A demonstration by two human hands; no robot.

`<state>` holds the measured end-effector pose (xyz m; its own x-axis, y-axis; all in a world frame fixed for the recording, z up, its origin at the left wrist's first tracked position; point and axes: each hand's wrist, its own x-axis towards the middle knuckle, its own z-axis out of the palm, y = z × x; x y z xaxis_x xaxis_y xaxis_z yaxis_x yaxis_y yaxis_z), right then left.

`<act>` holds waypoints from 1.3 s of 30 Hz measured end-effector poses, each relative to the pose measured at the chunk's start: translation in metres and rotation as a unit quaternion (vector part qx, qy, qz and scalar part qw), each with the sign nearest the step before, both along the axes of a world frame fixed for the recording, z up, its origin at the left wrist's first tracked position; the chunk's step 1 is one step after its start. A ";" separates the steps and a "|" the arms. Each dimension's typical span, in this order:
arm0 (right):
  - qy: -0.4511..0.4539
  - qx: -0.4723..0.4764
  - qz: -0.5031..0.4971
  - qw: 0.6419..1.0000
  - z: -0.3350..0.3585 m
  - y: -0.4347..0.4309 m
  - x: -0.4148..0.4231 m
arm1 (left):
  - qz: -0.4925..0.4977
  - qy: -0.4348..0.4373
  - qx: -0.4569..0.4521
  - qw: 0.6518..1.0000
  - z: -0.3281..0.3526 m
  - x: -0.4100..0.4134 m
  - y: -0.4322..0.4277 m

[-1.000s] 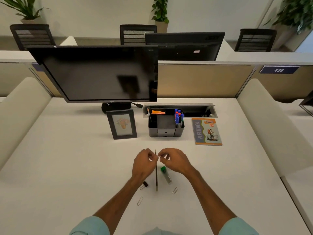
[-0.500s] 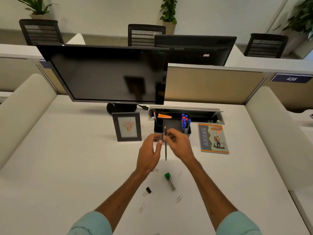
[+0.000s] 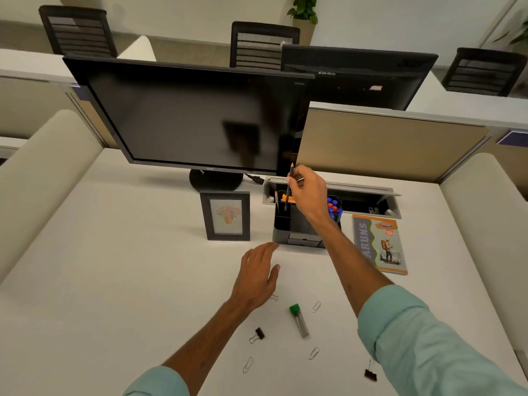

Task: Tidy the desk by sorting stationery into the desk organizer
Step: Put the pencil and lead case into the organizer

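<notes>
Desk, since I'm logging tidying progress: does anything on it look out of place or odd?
Yes: paper clips, two binder clips and a green-capped tube lie scattered on the desk, outside the organizer. The right hand holds a pencil point-up at the organizer. Nothing looks spilled or damaged.

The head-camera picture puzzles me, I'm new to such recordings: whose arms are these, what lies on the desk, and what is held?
No machine here: a person wears a camera on the head, looking down at their own arms. The right hand pinches a pencil, point up, over the desk organizer. The left hand is open and holds nothing. Loose on the desk lie a green-capped tube, binder clips and paper clips. A picture frame, a notebook and a monitor are behind.
</notes>
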<state>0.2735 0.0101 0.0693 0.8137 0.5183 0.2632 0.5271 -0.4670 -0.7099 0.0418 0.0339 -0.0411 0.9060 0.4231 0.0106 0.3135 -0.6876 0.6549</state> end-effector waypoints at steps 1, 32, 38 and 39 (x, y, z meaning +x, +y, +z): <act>0.007 -0.021 0.004 1.000 -0.009 0.004 0.000 | 0.002 0.005 -0.002 1.000 -0.003 0.000 0.001; 0.163 -0.031 -0.011 0.986 -0.102 -0.140 -0.104 | -0.061 0.151 0.070 0.984 -0.007 -0.020 -0.076; 0.208 -0.064 0.002 0.976 -0.108 -0.174 -0.117 | -0.061 0.201 0.112 0.971 -0.017 -0.042 -0.105; 0.211 -0.074 0.007 0.975 -0.106 -0.180 -0.118 | -0.062 0.198 0.120 0.971 -0.018 -0.044 -0.107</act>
<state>0.1557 -0.1697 -0.0369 0.8254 0.5376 -0.1722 0.2099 -0.5754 -0.7904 -0.0024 -0.0732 -0.0594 0.9032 0.3384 -0.2642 0.4127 -0.8540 0.3169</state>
